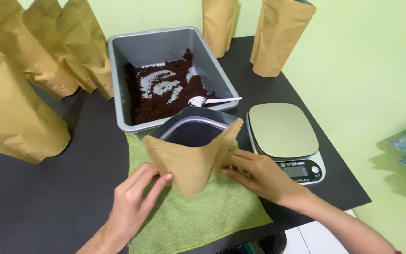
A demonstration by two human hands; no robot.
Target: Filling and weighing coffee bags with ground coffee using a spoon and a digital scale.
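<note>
on the green cloth (pixel 212 221) near the front edge of the black worktop (pixel 52 188), an open kraft pouch (pixel 191 157) stands with its mouth tipped toward the grey tub (pixel 118 56) of dark brown grounds (pixel 156 101). the left hand (pixel 135 200) pinches the pouch's left edge between thumb and fingers (pixel 160 181); the right hand (pixel 259 176) presses flat fingers against its right side, so both hands are closed lightly on the pouch, holding it open. judging by this, the step in hand is spreading and steadying the pouch beside the tub. a white spoon (pixel 207 100) lies on the grounds, handle pointing right; taking it up would call for one hand to let go while the other keeps the pouch upright. the steel scale (pixel 283 131) sits just right of the pouch, its pan bare. room is tight: tub rim behind, scale to the right, filled pouches (pixel 19 113) standing at left and rear, worktop edge close in front
</note>
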